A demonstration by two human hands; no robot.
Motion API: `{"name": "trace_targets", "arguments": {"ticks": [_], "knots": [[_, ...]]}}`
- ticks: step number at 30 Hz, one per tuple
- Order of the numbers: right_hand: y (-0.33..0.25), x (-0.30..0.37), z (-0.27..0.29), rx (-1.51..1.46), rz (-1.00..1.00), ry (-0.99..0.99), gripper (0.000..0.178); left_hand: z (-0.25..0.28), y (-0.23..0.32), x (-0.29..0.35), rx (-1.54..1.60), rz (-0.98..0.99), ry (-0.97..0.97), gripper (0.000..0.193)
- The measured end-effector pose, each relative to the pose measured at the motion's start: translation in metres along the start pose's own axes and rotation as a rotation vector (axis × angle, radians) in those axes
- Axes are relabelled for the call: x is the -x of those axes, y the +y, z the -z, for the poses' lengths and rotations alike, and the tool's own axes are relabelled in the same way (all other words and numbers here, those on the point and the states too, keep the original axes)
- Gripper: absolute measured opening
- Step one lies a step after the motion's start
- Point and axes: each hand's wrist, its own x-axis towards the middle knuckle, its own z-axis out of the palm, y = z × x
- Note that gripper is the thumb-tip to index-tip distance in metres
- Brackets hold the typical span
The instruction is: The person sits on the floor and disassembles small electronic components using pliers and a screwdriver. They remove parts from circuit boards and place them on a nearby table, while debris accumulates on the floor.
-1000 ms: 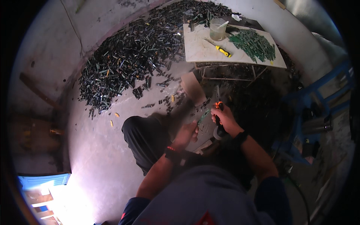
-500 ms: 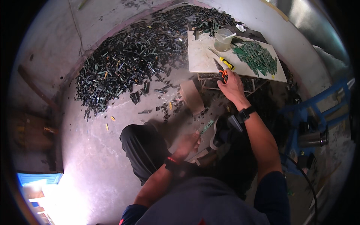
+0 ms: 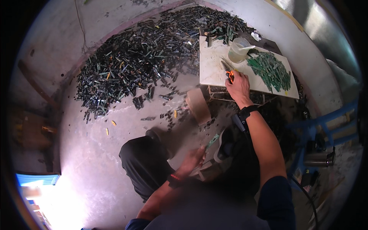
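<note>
Low between my knees, my left hand (image 3: 194, 158) is closed on one end of a narrow green strip (image 3: 212, 142), which looks like a piece of circuit board. My right hand (image 3: 239, 87) reaches to the near edge of a white board (image 3: 211, 73) and grips a pair of pliers (image 3: 230, 75) with orange and black handles. The pliers' jaws point away from me over the board. To the right of this hand lies a heap of green strips (image 3: 270, 71). Behind it stands a clear plastic cup (image 3: 237, 50) with liquid and a white stick in it.
A large pile of dark strips (image 3: 130, 69) covers the floor along the far wall. A brown cardboard piece (image 3: 198, 106) stands beside the low table. A blue chair (image 3: 326, 122) and a metal flask (image 3: 320, 159) are at the right. Loose bits lie scattered on the floor.
My right hand has moved farther over the board with the pliers, and the yellow screwdriver seen there before is now mostly hidden. My left hand keeps the green strip. The whole view has shifted slightly.
</note>
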Motion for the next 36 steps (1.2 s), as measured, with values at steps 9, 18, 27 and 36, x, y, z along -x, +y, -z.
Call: {"name": "trace_targets", "arguments": {"ticks": [9, 18, 27, 36], "knots": [[0.022, -0.008, 0.007, -0.070, -0.050, 0.299, 0.021, 0.000, 0.004, 0.000, 0.060, 0.027, 0.030, 0.051], [0.030, 0.000, 0.024, -0.379, -0.258, 0.237, 0.018, 0.009, -0.015, -0.012, 0.015, -0.008, 0.050, 0.051], [0.011, 0.002, 0.042, -0.770, -0.285, 0.163, 0.043, 0.008, -0.015, -0.011, 0.001, -0.067, 0.064, 0.053], [0.013, -0.097, 0.097, -0.131, -0.154, 0.238, 0.074, 0.014, -0.023, -0.015, -0.072, -0.026, 0.135, 0.056]]}}
